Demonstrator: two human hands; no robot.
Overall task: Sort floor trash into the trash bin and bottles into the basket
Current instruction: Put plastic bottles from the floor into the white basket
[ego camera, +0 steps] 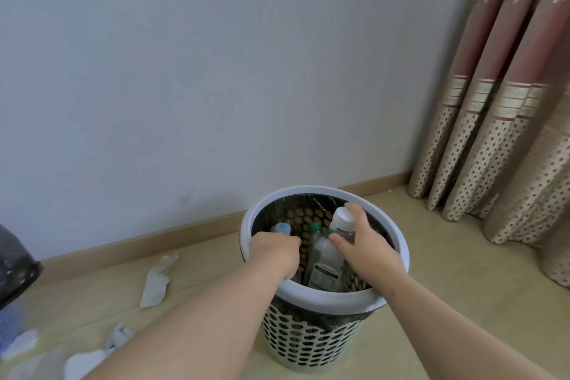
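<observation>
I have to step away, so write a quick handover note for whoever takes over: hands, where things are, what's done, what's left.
Left hand: inside the basket, closed on a blue-capped bottle.
Right hand: holding a white-capped bottle over the basket opening, not yet released.
Done: a green-capped bottle and a labelled bottle already sit in the basket.
Left: release both bottles, then move the crumpled tissues on the floor into the trash bin at far left.

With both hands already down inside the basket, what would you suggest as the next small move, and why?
Probably release both bottles. The right hand holds the white-capped bottle inside the basket, and the left hand reaches in by the blue-capped bottle. Crumpled paper on the floor awaits the trash bin.
</observation>
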